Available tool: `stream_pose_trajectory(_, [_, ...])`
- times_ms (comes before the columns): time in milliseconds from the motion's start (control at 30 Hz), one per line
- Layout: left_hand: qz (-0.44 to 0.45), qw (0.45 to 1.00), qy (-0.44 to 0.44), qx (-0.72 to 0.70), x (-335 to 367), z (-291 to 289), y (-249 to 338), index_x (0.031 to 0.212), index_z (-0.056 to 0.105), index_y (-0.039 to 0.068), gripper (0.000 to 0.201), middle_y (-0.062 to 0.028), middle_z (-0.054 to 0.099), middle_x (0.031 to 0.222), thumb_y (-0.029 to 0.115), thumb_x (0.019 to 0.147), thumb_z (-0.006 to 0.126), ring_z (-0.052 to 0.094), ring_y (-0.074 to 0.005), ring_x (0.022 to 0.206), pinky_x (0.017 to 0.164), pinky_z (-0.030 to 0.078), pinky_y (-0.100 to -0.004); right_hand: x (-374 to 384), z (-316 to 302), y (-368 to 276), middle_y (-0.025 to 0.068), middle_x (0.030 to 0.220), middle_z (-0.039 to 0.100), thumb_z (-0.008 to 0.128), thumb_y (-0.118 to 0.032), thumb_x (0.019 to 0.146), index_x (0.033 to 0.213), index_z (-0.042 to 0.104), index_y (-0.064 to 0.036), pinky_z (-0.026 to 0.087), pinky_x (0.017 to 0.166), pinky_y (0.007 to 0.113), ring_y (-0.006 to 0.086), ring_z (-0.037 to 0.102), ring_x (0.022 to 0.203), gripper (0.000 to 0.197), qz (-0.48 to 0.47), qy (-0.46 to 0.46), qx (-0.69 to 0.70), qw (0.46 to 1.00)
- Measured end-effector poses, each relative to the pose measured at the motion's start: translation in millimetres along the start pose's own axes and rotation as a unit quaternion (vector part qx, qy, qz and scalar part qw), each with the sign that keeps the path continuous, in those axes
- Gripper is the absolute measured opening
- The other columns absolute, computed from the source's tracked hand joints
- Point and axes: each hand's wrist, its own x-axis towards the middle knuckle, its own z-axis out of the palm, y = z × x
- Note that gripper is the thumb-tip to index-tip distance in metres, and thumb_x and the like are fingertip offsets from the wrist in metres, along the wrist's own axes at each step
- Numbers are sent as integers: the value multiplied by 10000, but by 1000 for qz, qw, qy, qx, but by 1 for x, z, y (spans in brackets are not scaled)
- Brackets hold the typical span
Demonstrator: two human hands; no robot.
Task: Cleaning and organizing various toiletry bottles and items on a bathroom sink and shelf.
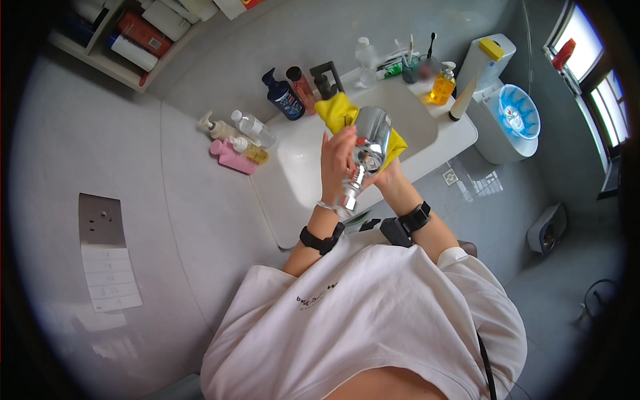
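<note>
Over the front of the white washbasin (427,127) I hold up a shiny silver bottle-shaped thing (377,127), its wide round end tilted away from me and its narrow, stepped neck pointing toward my chest. My left hand (339,160) is closed on its left side, near the neck. A yellow cloth (338,110) wraps behind the silver thing and sticks out on both sides. On the far side of it, my right hand (388,175) grips the cloth against its lower right; most of those fingers are hidden.
Along the back rim stand a dark blue pump bottle (285,97), a black tap (327,81) and a clear bottle (366,60). Several bottles, one pink (231,157), crowd the left corner. An amber pump bottle (443,85) stands right; beyond is a toilet (490,80).
</note>
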Motion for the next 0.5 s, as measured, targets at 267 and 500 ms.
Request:
stream_pose_trajectory(267, [-115, 991, 11, -63, 3, 7, -9, 1205, 355, 26, 729, -125, 442, 1158, 77, 596, 752, 479, -224, 1019, 958, 342, -358, -27, 19, 1, 117, 1230, 455, 360, -342, 900, 1157, 459, -62, 290, 1000, 451, 273, 453, 1111, 392, 8, 69, -76, 995])
stream_pose_trajectory(500, [-192, 972, 46, -130, -16, 12, -22, 1170, 398, 4, 687, -109, 477, 1081, 66, 588, 758, 508, -201, 983, 845, 434, -301, -78, 15, -55, 145, 1220, 489, 421, -350, 890, 1201, 464, -40, 388, 947, 453, 299, 498, 1092, 441, -44, 77, -65, 994])
